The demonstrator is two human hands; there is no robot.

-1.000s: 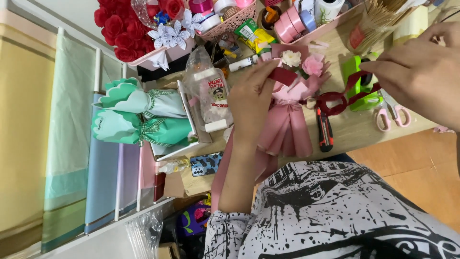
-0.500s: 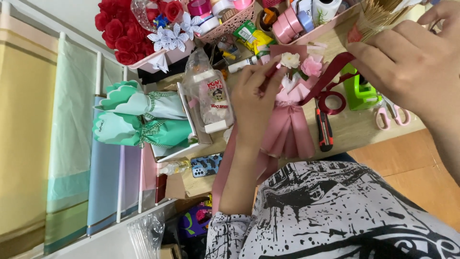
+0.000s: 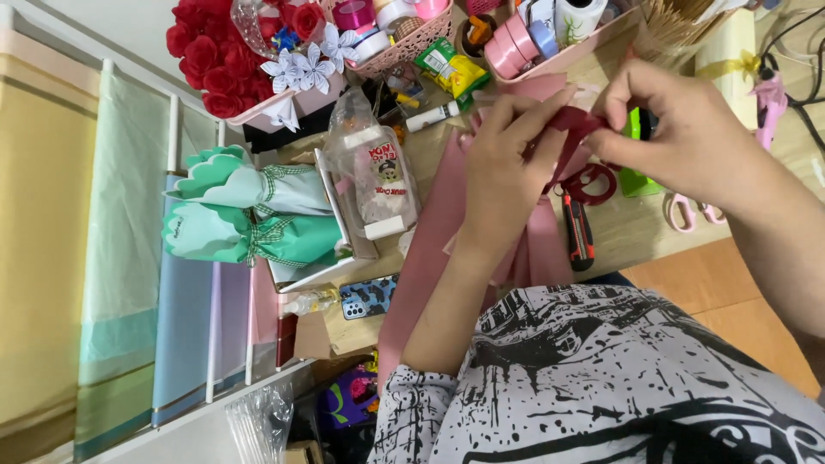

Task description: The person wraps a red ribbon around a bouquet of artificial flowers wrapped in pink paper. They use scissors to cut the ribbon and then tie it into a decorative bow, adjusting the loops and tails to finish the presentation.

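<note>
Though half hidden by both pinching hands, left hand [image 3: 507, 163] and right hand [image 3: 679, 129], dark red ribbon [image 3: 574, 129] over pink wrap [image 3: 430, 249].

A wooden desk [image 3: 636, 236] is carrying clutter: a red-black cutter [image 3: 578, 227] and pink scissors [image 3: 684, 211] are lying near its front edge, a phone [image 3: 368, 297] is sitting at the left corner, baskets [image 3: 391, 51] are lining the back.

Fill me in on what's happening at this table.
A person works a dark red ribbon with both hands over a pink paper bouquet wrap. The left hand and right hand each pinch the ribbon. Red-handled scissors and a red and black cutter lie on the table beside them. Two green bouquets lie to the left.
</note>
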